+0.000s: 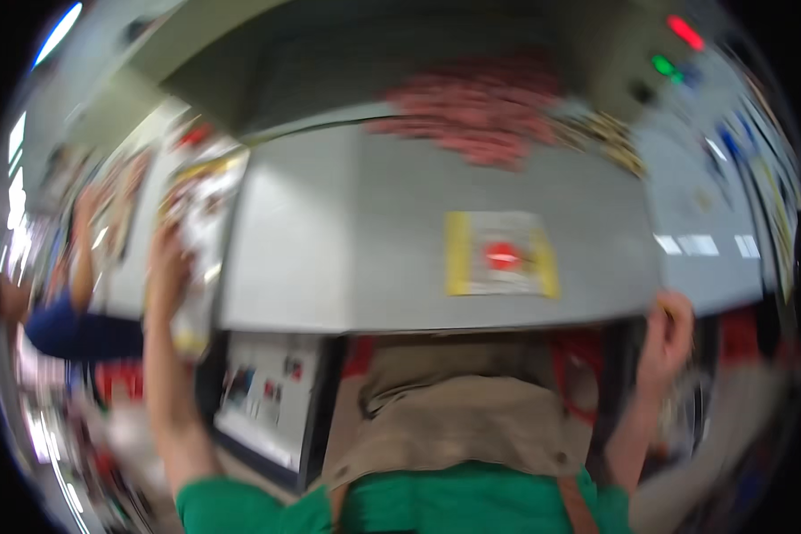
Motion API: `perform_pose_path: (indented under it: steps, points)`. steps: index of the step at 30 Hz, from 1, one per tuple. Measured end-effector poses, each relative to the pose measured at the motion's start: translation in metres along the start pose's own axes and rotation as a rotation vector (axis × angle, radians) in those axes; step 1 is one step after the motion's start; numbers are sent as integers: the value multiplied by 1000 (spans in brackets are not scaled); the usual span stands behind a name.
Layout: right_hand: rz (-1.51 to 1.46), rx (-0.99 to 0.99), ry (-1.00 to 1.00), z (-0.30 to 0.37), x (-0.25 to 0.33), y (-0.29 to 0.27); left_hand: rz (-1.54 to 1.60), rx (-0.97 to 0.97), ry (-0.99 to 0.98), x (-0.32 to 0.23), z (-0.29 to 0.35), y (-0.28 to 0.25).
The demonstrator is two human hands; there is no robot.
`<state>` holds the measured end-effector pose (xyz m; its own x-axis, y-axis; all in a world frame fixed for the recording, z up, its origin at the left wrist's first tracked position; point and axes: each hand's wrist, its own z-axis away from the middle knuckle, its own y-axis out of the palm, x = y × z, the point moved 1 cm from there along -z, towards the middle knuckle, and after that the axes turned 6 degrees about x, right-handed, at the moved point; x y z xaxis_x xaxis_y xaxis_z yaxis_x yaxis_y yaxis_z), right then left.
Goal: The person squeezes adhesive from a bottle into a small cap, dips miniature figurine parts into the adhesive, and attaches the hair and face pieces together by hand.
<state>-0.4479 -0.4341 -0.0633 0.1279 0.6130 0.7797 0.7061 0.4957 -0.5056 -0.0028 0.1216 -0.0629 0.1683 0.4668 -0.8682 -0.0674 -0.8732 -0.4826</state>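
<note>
My left hand [169,271] reaches out to the left, over a stack of shiny silver-and-yellow printed packets [212,200]. It lies on or just above them; motion smears its fingers, so I cannot tell whether they grip one. At the table's right front edge, my right hand [666,343] is closed with its fingers curled. Whatever it holds, if anything, is too blurred to name. Between the hands, a flat clear packet [500,283] with yellow side bands and a red round mark lies on the grey table [400,258].
A heap of small pink pieces [481,107] lies at the table's back, with a smaller tan heap [610,138] to its right. A co-worker's arm in a dark blue sleeve [80,334] works at far left. Red and green lights [675,49] glow at upper right.
</note>
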Motion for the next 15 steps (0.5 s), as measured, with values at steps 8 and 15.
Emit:
perform_pose_path:
  steps: [8, 15]
  points:
    - [-8, -397, 97, -57, -21, -58, -1076, -199, 224, 40, -29, -76]
    - [298, -282, 248, -172, -74, -47, -627, 56, 763, -150, 5, 195]
